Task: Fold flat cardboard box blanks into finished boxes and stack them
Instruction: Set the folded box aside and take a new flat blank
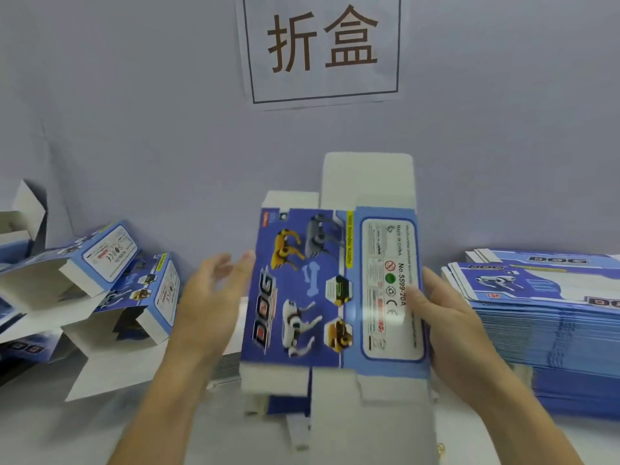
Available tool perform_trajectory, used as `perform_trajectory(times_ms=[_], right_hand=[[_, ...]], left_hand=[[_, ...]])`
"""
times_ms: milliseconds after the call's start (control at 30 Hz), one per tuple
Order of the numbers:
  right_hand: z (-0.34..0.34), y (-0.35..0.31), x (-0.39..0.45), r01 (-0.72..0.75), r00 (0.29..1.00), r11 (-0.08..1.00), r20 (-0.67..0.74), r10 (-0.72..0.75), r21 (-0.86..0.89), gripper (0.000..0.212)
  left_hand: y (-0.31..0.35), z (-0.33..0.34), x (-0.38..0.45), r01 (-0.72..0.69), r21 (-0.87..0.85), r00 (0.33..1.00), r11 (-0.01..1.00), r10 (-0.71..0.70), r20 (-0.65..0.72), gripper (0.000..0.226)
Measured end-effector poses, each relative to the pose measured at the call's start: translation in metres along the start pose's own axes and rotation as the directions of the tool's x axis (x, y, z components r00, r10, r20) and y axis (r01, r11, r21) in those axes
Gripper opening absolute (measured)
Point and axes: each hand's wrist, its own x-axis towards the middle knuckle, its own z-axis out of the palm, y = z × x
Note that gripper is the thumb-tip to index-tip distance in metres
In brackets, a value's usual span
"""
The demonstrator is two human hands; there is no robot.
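Observation:
A flat blue box blank (322, 286) printed with toy dogs and "DOG" is held up in the middle of the view, its white flaps sticking out above and below. My right hand (439, 310) grips its right edge, thumb on the white label panel. My left hand (214, 293) is spread with straight fingers just at the blank's left edge, blurred. A tall stack of flat blanks (550, 317) lies at the right. Several folded boxes (110, 260) with open white flaps are piled at the left.
A white table (84, 427) carries everything, and a small pile of blanks (228, 364) lies under the held one. A grey wall behind bears a white paper sign (322, 48) with two large characters.

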Motion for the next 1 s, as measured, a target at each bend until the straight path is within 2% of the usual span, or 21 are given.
perform_trajectory(times_ms=[33, 67, 100, 167, 233, 300, 400, 467, 533, 567, 600, 667, 733, 767, 833, 900, 1000], right_hand=[[-0.001, 0.000, -0.003, -0.018, 0.999, 1.000, 0.051, 0.018, -0.010, 0.026], [-0.002, 0.000, -0.005, -0.027, 0.995, 0.999, 0.094, 0.030, -0.030, 0.024], [0.000, -0.002, -0.009, -0.039, 0.992, 0.998, 0.119, 0.046, -0.058, 0.021], [0.006, -0.008, -0.006, -0.035, 0.990, 0.994, 0.135, 0.049, -0.107, 0.023], [0.013, -0.014, 0.008, -0.077, 0.994, 0.979, 0.058, 0.089, -0.188, 0.019], [0.019, -0.017, 0.015, -0.159, 0.987, 0.931, -0.034, 0.157, -0.328, 0.025], [0.040, -0.008, 0.013, -0.158, 0.965, 0.907, 0.133, 0.225, -0.390, 0.020], [0.048, 0.003, 0.009, -0.131, 0.941, 0.923, 0.248, 0.230, -0.361, 0.036], [0.058, 0.002, 0.004, -0.182, 0.928, 0.947, 0.272, 0.254, -0.263, 0.040], [0.064, -0.006, 0.002, -0.173, 0.928, 0.943, 0.273, 0.253, -0.285, 0.043], [0.065, -0.011, 0.001, -0.120, 0.943, 0.945, 0.262, 0.204, -0.305, 0.056], [0.062, -0.026, 0.000, -0.047, 0.977, 0.957, 0.186, 0.104, -0.286, 0.098], [0.052, -0.029, -0.003, 0.063, 0.971, 0.975, 0.240, -0.011, -0.211, 0.103], [0.050, -0.030, -0.003, 0.104, 0.974, 0.967, 0.220, -0.051, -0.233, 0.104], [0.049, -0.031, -0.004, 0.131, 0.984, 0.948, 0.151, -0.090, -0.290, 0.123], [0.043, -0.031, -0.019, 0.249, 0.968, 0.912, 0.125, -0.219, -0.327, 0.117], [0.042, -0.031, -0.021, 0.316, 0.943, 0.874, 0.023, -0.331, -0.368, 0.098]], left_hand=[[0.000, 0.000, -0.001, 0.062, -0.162, 0.987, 0.985, -0.037, 0.153, 0.066], [0.001, 0.003, -0.005, 0.109, -0.280, 0.969, 0.954, -0.038, 0.246, 0.062], [0.002, 0.008, -0.009, 0.093, -0.328, 0.966, 0.940, -0.006, 0.257, 0.060], [0.002, 0.016, -0.012, -0.063, -0.308, 0.979, 0.949, 0.119, 0.165, 0.059], [0.001, 0.020, -0.012, -0.143, -0.320, 0.975, 0.936, 0.189, 0.116, 0.059], [0.001, 0.021, -0.014, -0.091, -0.390, 0.973, 0.916, 0.166, 0.162, 0.058], [0.001, 0.030, -0.019, -0.011, -0.436, 0.954, 0.900, 0.139, 0.264, 0.062], [0.001, 0.038, -0.022, 0.013, -0.452, 0.949, 0.892, 0.131, 0.286, 0.070], [0.001, 0.041, -0.023, 0.041, -0.463, 0.956, 0.886, 0.100, 0.277, 0.074], [0.000, 0.039, -0.021, 0.037, -0.467, 0.967, 0.883, 0.086, 0.240, 0.070], [-0.001, 0.036, -0.019, 0.030, -0.482, 0.979, 0.876, 0.073, 0.193, 0.065], [-0.001, 0.028, -0.015, 0.048, -0.532, 0.987, 0.845, 0.042, 0.155, 0.067], [0.000, 0.024, -0.014, 0.078, -0.555, 0.987, 0.828, 0.015, 0.162, 0.075], [0.001, 0.024, -0.015, 0.066, -0.543, 0.989, 0.837, 0.018, 0.148, 0.074], [0.004, 0.028, -0.019, -0.025, -0.472, 0.992, 0.881, 0.082, 0.100, 0.068], [0.010, 0.033, -0.025, -0.120, -0.407, 0.980, 0.906, 0.174, 0.097, 0.059], [0.020, 0.041, -0.036, -0.168, -0.423, 0.951, 0.891, 0.260, 0.169, 0.056]])
